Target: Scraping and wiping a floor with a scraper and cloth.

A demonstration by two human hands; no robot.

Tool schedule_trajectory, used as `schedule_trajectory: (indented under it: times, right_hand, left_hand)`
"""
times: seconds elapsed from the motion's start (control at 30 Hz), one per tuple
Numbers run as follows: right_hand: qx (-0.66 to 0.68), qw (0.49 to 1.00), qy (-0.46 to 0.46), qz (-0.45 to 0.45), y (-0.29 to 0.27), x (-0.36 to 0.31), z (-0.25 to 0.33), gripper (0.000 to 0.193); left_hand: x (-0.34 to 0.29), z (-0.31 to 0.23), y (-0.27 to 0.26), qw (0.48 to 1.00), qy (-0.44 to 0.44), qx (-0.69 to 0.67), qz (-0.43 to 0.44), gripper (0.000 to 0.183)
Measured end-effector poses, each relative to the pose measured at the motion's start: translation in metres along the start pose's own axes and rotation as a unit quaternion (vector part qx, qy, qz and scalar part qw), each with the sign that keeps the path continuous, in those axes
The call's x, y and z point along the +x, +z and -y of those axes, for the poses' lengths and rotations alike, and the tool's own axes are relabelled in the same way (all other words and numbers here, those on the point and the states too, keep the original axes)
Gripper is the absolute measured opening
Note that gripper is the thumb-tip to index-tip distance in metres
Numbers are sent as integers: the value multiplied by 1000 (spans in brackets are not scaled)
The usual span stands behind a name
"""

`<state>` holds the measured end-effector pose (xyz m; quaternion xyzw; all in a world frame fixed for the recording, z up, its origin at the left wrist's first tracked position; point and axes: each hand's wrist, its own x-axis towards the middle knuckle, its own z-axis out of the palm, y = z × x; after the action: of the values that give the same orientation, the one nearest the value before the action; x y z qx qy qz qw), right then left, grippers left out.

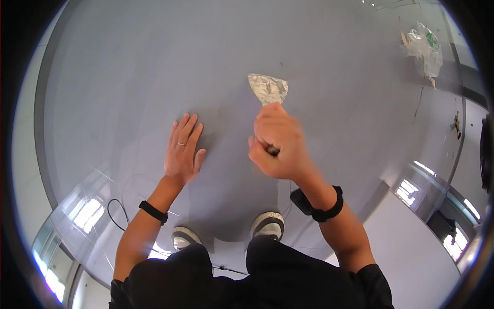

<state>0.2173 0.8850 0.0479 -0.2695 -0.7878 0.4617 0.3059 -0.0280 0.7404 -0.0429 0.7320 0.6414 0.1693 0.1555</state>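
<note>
A putty knife [268, 88] with a fan-shaped blade, crusted in pale, dried-looking material, points away from me above the grey floor [149, 67]. My right hand [280, 139] is wrapped round its handle in a fist. The fingers hide most of the handle, and only its dark end shows by the thumb. Whether the blade touches the floor I cannot tell. To the left, my left hand [182, 149] is held palm down with straight fingers and a ring on one of them. It holds nothing and is at or just over the floor.
A crumpled clear plastic bag [426, 50] lies at the far right. Nearer on that side is a small yellow and dark object [457, 125]. A black cable [117, 213] loops at the lower left. A white panel [406, 237] stands at the lower right, beyond my shoes [267, 225].
</note>
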Motion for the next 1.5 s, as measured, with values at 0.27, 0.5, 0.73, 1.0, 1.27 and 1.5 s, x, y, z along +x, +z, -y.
schedule_trajectory:
  times: [0.27,0.5,0.73,1.0,1.27,1.5]
  right_hand:
    - [-4,998,-47,-44,7,-10,-8,32]
    - [36,996,-40,-77,15,-14,-10,29]
    - [58,996,-30,-66,27,-45,3,27]
    - [-12,991,-44,-130,18,-32,-6,25]
    - [85,995,-30,-39,24,-74,36,32]
    - [36,999,-25,-14,-15,-129,44,30]
  left_hand:
    - [2,-7,-10,995,-30,12,89,65]
    - [31,-16,-46,991,-11,62,120,68]
    - [65,-40,-112,936,157,142,281,60]
    - [101,-103,-144,940,125,193,251,56]
    - [125,-55,-129,955,110,161,221,59]
    - [114,-63,-81,912,211,103,337,70]
